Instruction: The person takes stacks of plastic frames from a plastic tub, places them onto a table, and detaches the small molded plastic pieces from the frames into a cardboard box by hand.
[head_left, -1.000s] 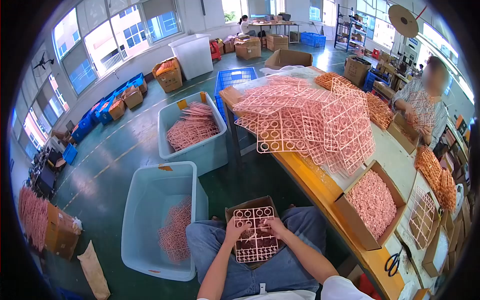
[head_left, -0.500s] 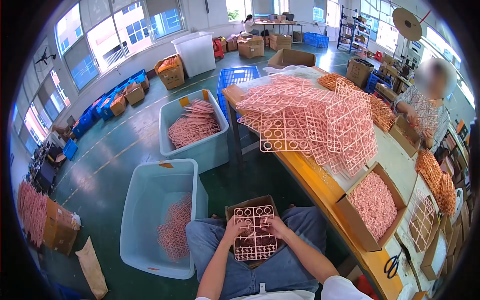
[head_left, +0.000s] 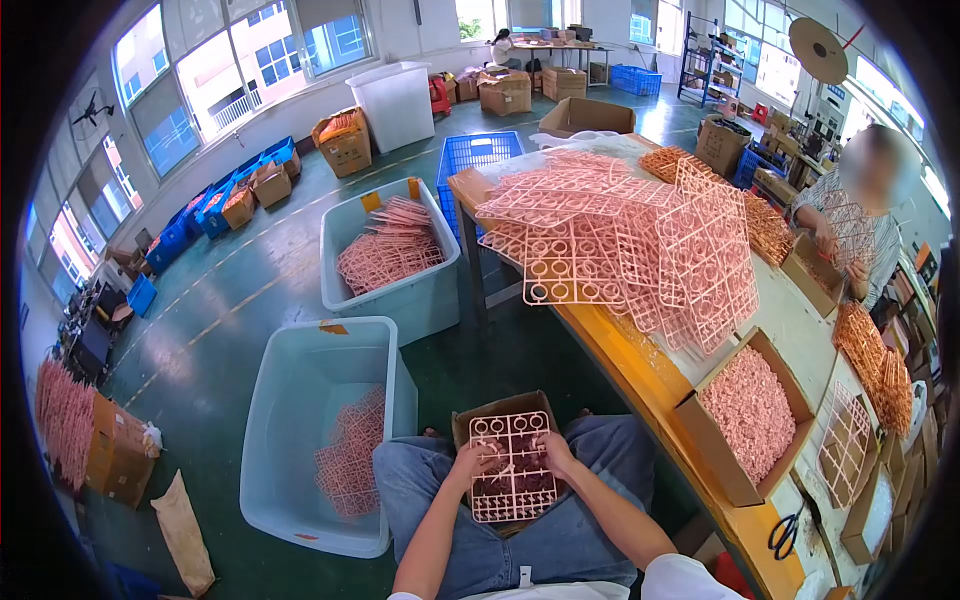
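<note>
A pink plastic sprue frame with rings along its top and small parts along its bottom is held upright over my lap. My left hand grips its left side, fingers curled on the bars. On the other side, my right hand has its fingers closed at the frame's right part; the fingertips are partly hidden among the bars. Behind and below the frame, an open cardboard box sits between my knees, with dark reddish contents showing through the grid.
Pink sprue frames are heaped on the table at right, near a box of small pink pieces and scissors. Two pale blue tubs hold more frames at left. A co-worker handles a frame across the table.
My hands and the sprue frame stay in nearly the same place, with slight finger movement on the bars. The whole view has shifted a few pixels.
</note>
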